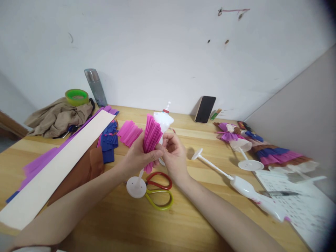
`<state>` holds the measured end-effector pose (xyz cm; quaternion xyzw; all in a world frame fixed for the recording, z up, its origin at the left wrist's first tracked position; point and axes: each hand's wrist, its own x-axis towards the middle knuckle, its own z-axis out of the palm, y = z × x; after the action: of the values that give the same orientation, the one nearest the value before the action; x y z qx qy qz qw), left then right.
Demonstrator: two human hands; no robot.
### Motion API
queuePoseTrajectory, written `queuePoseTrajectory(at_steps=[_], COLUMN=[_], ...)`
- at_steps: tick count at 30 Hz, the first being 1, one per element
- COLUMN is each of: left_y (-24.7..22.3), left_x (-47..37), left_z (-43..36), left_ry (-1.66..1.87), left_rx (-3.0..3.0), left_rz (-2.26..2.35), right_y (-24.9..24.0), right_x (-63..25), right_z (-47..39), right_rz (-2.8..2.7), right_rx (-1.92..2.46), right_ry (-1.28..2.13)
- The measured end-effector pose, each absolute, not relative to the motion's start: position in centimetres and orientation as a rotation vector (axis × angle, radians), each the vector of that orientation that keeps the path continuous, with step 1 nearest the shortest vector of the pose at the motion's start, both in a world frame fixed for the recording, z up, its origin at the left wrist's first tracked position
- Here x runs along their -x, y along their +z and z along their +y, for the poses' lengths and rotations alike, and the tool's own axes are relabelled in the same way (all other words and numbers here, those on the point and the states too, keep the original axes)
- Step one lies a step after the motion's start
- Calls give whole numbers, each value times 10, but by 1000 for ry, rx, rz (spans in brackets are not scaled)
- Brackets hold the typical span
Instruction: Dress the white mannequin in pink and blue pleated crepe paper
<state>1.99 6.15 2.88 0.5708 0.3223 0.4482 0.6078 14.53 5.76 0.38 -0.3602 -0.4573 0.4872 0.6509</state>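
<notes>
My left hand [140, 155] is closed around a bundle of pleated pink crepe paper [152, 134], which fans out upward above the thumb. Below the bundle, a white stand [136, 187] shows its round base and part of its stem. My right hand [173, 154] meets the left thumb at the paper's right side, thumb and forefinger pinched; what they hold is hidden. Just behind the hands is a white object [164, 120] with a red collar and a thin tip, partly covered. Scissors [159, 199] with one red and one yellow handle loop lie beneath the hands.
Pink crepe pieces [130, 133], blue strips [109, 145], brown paper [91, 164] and a long cream strip [60, 164] lie left. A flask [96, 87] and tape roll [76, 97] stand behind. Rightward are a phone [205, 109], a white hot-glue-gun-like tool [252, 192] and layered ruffles [278, 154].
</notes>
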Motion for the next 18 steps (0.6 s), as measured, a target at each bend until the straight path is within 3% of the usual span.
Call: queuePoseTrajectory(at_steps=[18], left_y=[26], left_x=[-20], left_z=[65], left_ry=[1075], left_rx=[-1375], left_rz=[799], right_y=[1], right_x=[-162], right_z=[67], right_rz=[-1306], right_rx=[830], right_ry=[1002])
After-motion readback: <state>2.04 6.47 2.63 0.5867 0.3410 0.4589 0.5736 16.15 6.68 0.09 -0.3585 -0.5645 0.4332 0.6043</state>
